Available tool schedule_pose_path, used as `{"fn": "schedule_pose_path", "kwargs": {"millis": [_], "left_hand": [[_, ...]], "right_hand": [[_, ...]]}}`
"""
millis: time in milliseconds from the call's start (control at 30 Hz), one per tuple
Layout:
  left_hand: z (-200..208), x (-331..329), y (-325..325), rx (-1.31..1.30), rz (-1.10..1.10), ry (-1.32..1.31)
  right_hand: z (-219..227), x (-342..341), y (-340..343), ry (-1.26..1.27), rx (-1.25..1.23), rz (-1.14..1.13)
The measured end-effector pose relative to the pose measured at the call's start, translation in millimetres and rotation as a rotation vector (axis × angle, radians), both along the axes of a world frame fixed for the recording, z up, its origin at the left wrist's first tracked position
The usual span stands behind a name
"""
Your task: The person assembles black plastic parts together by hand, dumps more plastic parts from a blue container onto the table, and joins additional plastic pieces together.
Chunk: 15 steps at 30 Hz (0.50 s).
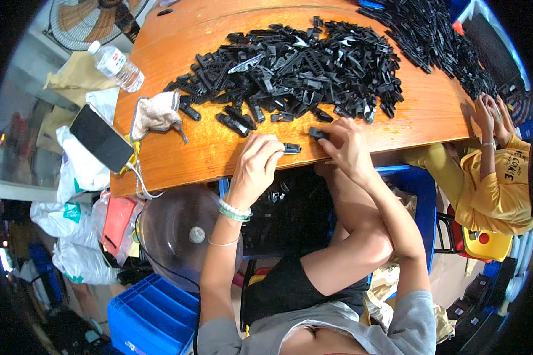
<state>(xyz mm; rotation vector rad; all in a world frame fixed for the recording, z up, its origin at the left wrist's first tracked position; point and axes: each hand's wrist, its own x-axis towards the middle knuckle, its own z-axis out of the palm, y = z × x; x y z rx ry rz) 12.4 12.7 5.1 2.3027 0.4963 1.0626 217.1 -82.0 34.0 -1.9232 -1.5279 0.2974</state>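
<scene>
My left hand (256,161) is closed at the table's front edge, thumb and fingers pinching a small black plastic piece (292,148) that sticks out to the right. A little to the right, my right hand (347,145) grips another small black plastic piece (318,133) between thumb and fingers. The two pieces are apart, with bare wood between them. Just beyond both hands spreads a large heap of black plastic pieces (302,71), long and narrow, some with shiny faces. Several loose ones lie at its near edge.
On the wooden table's (201,154) left stand a crumpled cloth glove (157,115), a phone (102,139) and a water bottle (119,68). A second black heap (426,35) lies far right, where a person in a yellow shirt (497,183) works. A clear tub (177,231) is below.
</scene>
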Motion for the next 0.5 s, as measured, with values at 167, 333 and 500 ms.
{"fn": "schedule_pose_path", "kwargs": {"millis": [167, 333, 500], "left_hand": [[-4, 0, -8, -0.064, 0.128, 0.048], [0, -2, -4, -0.237, 0.082, 0.013], [4, -1, -6, -0.262, 0.067, 0.029]], "right_hand": [[-8, -8, -1, 0.340, 0.019, 0.199], [-7, -8, -3, 0.255, 0.001, 0.239], [-7, -13, 7, 0.220, 0.031, 0.313]]}}
